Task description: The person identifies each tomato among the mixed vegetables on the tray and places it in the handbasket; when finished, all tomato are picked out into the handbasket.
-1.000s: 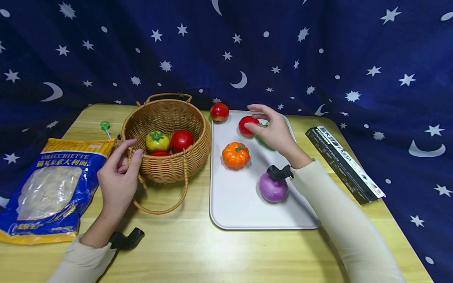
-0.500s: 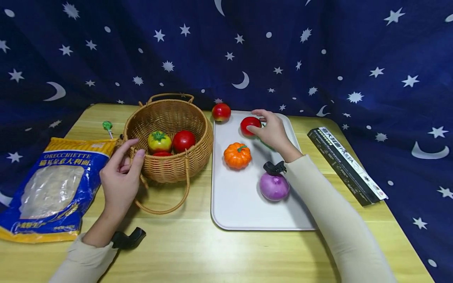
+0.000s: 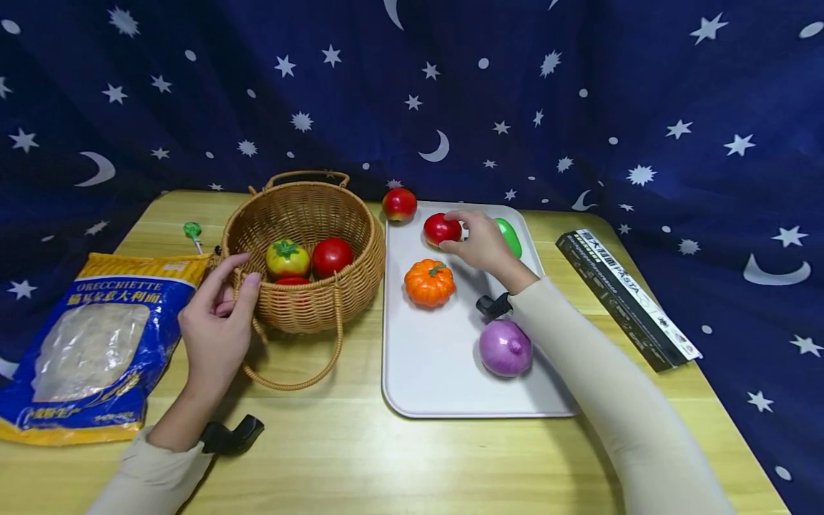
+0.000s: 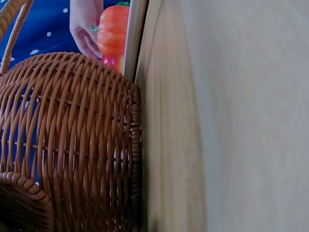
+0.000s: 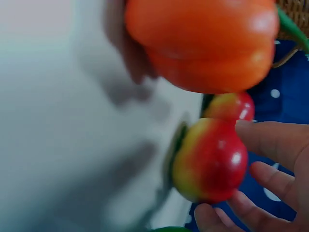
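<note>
In the head view my right hand (image 3: 481, 242) pinches a shiny red apple (image 3: 439, 229) between thumb and fingers at the far part of the white tray (image 3: 425, 379). The right wrist view shows this apple (image 5: 212, 162) as red and yellow, with fingertips at its sides. My left hand (image 3: 215, 325) holds the near left rim of a round wicker basket (image 3: 309, 307), thumb in front of its wall. Inside are a yellow-green tomato (image 3: 286, 259), a red round fruit (image 3: 332, 257) and another red one, partly hidden. The left wrist view shows only the basket's woven side (image 4: 72, 140), not the left hand.
On the tray lie an orange pumpkin (image 3: 428, 284), a purple onion (image 3: 506, 348) under my right forearm, and a green piece (image 3: 509, 236). Another red apple (image 3: 400, 204) sits at its far left corner. A blue pasta bag (image 3: 96, 343), a green lollipop (image 3: 192, 230) and a black pasta box (image 3: 624, 300) flank these.
My right hand has closed on the red apple and moved slightly left with it, uncovering the green piece. The onion has shifted a little right and nearer. The left hand stays put.
</note>
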`<act>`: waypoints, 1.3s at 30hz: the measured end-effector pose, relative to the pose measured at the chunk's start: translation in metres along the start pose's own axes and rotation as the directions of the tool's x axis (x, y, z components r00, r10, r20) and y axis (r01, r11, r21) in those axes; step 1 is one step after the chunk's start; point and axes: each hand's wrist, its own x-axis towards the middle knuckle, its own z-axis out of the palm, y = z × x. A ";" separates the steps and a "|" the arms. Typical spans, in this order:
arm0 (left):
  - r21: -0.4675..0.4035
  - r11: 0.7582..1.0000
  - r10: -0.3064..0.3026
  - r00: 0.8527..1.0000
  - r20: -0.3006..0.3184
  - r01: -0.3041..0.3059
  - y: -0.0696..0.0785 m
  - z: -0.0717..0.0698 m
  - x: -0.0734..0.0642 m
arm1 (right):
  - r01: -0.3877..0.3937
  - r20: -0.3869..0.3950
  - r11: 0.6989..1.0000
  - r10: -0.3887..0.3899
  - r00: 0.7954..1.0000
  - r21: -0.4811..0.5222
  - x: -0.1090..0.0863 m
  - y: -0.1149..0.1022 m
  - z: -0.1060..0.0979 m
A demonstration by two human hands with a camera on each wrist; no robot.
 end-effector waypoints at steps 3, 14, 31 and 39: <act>-0.004 1.000 -0.001 1.000 0.000 0.001 0.000 0.000 0.000 | 0.004 -0.020 1.000 -0.004 1.000 -0.004 0.002 0.000 0.005; -0.002 1.000 0.005 1.000 -0.005 -0.005 -0.002 0.000 0.001 | -0.039 -0.037 0.997 0.041 0.998 0.059 0.009 0.000 0.010; 0.004 1.000 0.009 1.000 -0.009 -0.009 -0.003 0.001 0.001 | 0.015 -0.063 0.996 -0.009 0.998 0.090 0.011 0.004 0.012; 0.006 1.000 0.006 1.000 -0.010 -0.006 -0.003 0.000 0.000 | 0.061 -0.090 0.989 -0.049 0.995 0.133 0.008 -0.001 0.004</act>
